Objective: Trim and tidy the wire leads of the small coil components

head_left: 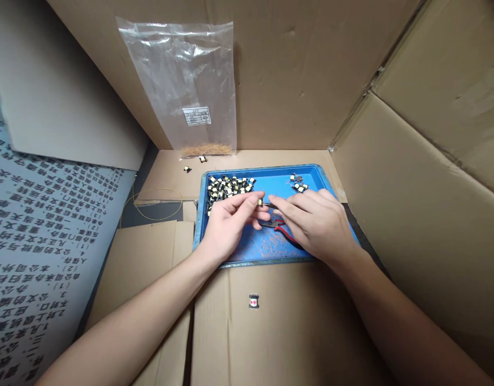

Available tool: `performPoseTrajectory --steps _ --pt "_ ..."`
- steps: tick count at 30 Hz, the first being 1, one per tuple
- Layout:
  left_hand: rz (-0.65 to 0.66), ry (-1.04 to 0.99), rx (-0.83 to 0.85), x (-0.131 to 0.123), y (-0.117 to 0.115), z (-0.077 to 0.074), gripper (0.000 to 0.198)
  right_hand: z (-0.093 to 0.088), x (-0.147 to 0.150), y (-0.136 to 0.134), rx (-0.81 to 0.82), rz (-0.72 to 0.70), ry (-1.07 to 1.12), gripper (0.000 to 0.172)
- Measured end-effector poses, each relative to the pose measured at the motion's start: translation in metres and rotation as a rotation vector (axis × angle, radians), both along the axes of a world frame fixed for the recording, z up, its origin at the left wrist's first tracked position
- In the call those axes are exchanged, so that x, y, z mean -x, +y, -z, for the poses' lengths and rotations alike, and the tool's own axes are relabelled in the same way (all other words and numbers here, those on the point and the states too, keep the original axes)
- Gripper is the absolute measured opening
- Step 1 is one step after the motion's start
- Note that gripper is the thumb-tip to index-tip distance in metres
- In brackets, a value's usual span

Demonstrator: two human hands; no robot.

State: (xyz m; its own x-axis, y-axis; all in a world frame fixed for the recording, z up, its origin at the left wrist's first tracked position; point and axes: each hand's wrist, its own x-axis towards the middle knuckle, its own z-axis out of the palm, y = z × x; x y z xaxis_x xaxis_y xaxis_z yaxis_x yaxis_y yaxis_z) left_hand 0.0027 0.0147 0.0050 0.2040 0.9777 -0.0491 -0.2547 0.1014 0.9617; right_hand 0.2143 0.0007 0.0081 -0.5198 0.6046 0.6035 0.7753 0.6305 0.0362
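My left hand (233, 220) pinches a small yellow-and-black coil bobbin (260, 202) between thumb and fingers, above the blue tray. Close on its right, my right hand (311, 217) is closed around a thin dark tool (268, 205). The tool's tip reaches the bobbin; most of it is hidden by the fingers, so its kind is unclear. Under the right hand, pliers (285, 231) with red-and-black handles lie in the tray, partly covered. A heap of similar bobbins (226, 187) fills the tray's left side, and several more (300, 187) lie at its back right.
The blue tray (263, 170) has thin copper-coloured wire scraps (274, 246) on its floor. A clear bag (202, 80) of orange strands leans on the cardboard back wall (287, 69). Two bobbins (203, 159) lie near it. One labelled bobbin (253, 301) sits in front; a yellow wire loop (158, 219) is left.
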Motion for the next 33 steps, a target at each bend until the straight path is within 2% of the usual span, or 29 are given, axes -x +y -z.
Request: performPoseTrajectory --steps 33 --pt "0.044 0.003 -0.053 0.0039 -0.0004 0.0028 0.043 -0.0005 0.0011 0.0002 0.034 -0.034 0.021 0.028"
